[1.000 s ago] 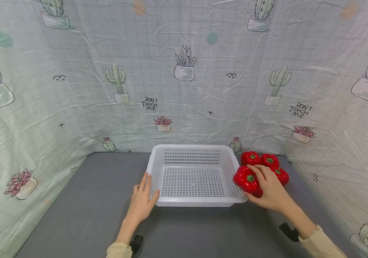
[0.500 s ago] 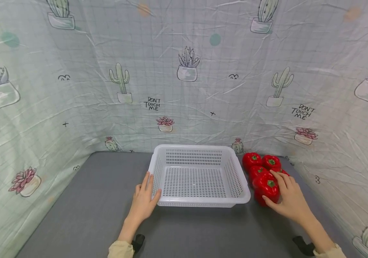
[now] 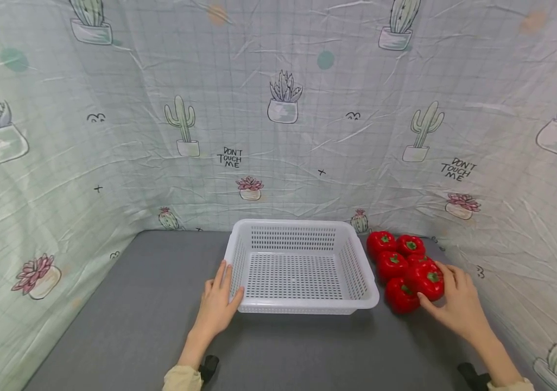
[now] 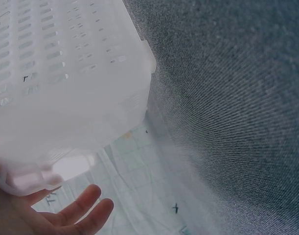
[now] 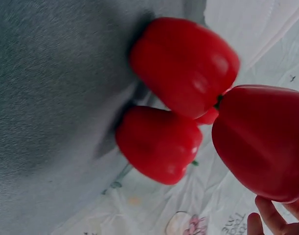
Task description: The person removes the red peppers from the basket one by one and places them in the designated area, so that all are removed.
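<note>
A white perforated plastic basket sits in the middle of the table. My left hand rests at its front left corner, with long fingers along the side and the thumb by the front rim. In the left wrist view two fingers stretch out beside the basket wall. To the right of the basket, my right hand holds a red bell pepper between thumb and fingers. The right wrist view has this bell pepper raised beside the others, with fingertips below it. Part of the palm is out of that frame.
Several red bell peppers lie grouped right of the basket: one at the front, one behind it, and others farther back. A cactus-print cloth encloses the back and sides of the grey table.
My right hand has carried the bell pepper rightward from beside the basket's rim, across the front bell pepper, to the group's right side. The left hand stays at the basket.
</note>
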Motion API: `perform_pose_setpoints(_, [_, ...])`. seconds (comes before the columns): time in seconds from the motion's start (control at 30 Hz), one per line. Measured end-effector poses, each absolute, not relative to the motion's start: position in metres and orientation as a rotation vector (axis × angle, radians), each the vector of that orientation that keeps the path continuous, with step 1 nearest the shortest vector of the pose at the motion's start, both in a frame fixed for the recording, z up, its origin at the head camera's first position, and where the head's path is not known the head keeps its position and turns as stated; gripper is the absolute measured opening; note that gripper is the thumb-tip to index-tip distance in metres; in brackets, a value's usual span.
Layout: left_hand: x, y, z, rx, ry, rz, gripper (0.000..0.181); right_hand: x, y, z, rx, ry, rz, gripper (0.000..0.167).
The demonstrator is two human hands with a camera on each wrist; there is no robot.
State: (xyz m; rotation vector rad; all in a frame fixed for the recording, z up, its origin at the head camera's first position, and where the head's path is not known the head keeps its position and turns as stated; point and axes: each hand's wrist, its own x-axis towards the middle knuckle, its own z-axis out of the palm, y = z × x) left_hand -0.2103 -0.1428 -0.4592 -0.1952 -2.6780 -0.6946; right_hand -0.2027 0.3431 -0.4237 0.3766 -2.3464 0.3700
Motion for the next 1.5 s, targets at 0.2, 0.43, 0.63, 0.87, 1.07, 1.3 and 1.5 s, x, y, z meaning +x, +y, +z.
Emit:
perform_pose_setpoints(0.2, [-0.209,-0.141,-0.460,-0.197,-2.673,-0.710,0.063,-0.205,0.353,-0.427,0.309,-2.322,0.368,0.074])
perform_pose_setpoints(0.43, [-0.210,-0.142,-0.459,-0.198,-2.676,-0.689,0.063,-0.206,0.362,-0.425,0.235,-2.323,0.316,0.068])
perform_pose_setpoints(0.63, [-0.210,-0.144,-0.457,-0.194,-2.683,-0.699,0.063,-0.204,0.367,-0.426,0.119,-2.502,0.244,0.070])
perform_pose_setpoints(0.87, [-0.212,-0.144,-0.458,-0.187,-2.683,-0.695,0.063,-0.205,0.370,-0.433,0.007,-2.683,0.199,0.076])
perform_pose_setpoints(1.07, [-0.211,-0.143,-0.458,-0.182,-2.682,-0.695,0.063,-0.205,0.369,-0.442,0.006,-2.720,0.201,0.074])
perform_pose_setpoints(1.3, [-0.211,-0.143,-0.458,-0.181,-2.691,-0.695,0.063,-0.205,0.368,-0.449,0.001,-2.739,0.238,0.064])
perform_pose_setpoints(1.5, [-0.210,-0.143,-0.457,-0.182,-2.691,-0.696,0.064,-0.205,0.368,-0.454,-0.004,-2.761,0.230,0.063])
